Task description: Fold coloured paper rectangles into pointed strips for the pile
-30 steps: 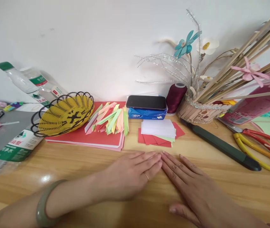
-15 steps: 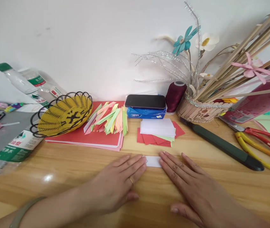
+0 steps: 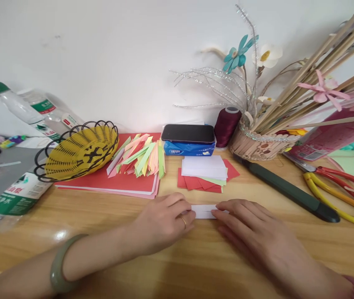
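A narrow folded strip of white paper [image 3: 205, 211] lies on the wooden table between my hands, with a lengthwise seam along its middle. My left hand [image 3: 167, 220] has its fingers curled closed over the strip's left end. At the right end, my right hand [image 3: 251, 228] pinches the paper with its fingertips, the thumb mostly hidden beneath. Just beyond is a stack of white paper pieces [image 3: 204, 167] on top of red ones [image 3: 195, 182]. Folded colourful paper strips [image 3: 141, 155] are piled on red sheets [image 3: 102, 180] to the left.
A yellow woven basket [image 3: 83, 151] and plastic bottles [image 3: 18, 193] stand left. A phone [image 3: 188, 133] rests on a blue tissue pack [image 3: 189, 148] beside a maroon thread spool [image 3: 227, 126]. Right are a dark green cutter-like tool [image 3: 292, 191], red-and-yellow-handled pliers [image 3: 345, 187] and a flower pot [image 3: 254, 143].
Both hands, flat with fingers stretched over the strip before, have curled their fingers round its ends. More of the white strip shows between them. The view has shifted slightly.
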The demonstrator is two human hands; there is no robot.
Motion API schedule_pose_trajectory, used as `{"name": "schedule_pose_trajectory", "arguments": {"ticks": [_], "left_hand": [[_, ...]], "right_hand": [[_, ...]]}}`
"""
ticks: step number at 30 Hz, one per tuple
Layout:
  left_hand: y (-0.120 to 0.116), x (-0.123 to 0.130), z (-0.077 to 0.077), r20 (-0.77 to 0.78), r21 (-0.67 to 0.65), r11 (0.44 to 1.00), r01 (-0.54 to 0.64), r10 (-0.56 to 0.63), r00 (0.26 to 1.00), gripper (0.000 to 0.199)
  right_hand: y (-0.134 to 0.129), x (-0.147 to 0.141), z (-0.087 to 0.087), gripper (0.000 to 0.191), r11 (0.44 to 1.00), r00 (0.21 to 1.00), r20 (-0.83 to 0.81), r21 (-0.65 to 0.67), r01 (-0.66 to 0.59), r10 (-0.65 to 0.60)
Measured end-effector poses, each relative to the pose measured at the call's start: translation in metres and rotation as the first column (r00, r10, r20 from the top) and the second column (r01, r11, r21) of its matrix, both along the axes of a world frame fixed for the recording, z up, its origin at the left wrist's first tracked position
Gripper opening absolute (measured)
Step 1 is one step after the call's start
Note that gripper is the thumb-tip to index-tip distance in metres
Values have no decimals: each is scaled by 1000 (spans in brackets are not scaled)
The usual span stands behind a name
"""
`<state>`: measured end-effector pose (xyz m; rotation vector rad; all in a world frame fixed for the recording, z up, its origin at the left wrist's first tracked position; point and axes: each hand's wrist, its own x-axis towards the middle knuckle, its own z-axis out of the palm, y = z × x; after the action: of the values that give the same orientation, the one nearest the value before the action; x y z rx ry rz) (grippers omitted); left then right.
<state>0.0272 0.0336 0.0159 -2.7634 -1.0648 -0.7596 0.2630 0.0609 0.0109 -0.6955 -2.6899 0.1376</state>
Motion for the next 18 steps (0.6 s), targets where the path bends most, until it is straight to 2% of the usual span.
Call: {"name": "schedule_pose_trajectory", "arguments": {"ticks": [4,9,11,13,15,18], "left_hand": [[6,2,-3,-15,-13,1000,7,-7,1000,16],[7,4,-4,41,-42,999,7,-5,999,19],[7,7,-4,103,-101,994,-37,47,994,19],[8,10,-4,131,-199,972,-121,149,980,16],[8,13,-3,98,-307,930,-204,244,965,12],[9,15,-1,26,-408,870,-276,313,949,9]], "right_hand": [[7,-6,3,19,999,1000,5,-50,-19,20],[10,-8,3,23,999,999,5,-8,-53,53],[11,-9,2,22,999,1000,12,-41,-24,24],[13,-10,1,20,995,999,30,-99,20,-17],[14,-12,0,20,988,997,48,-141,59,-52],[17,-15,-2,19,983,994,63,-153,100,-92]]}}
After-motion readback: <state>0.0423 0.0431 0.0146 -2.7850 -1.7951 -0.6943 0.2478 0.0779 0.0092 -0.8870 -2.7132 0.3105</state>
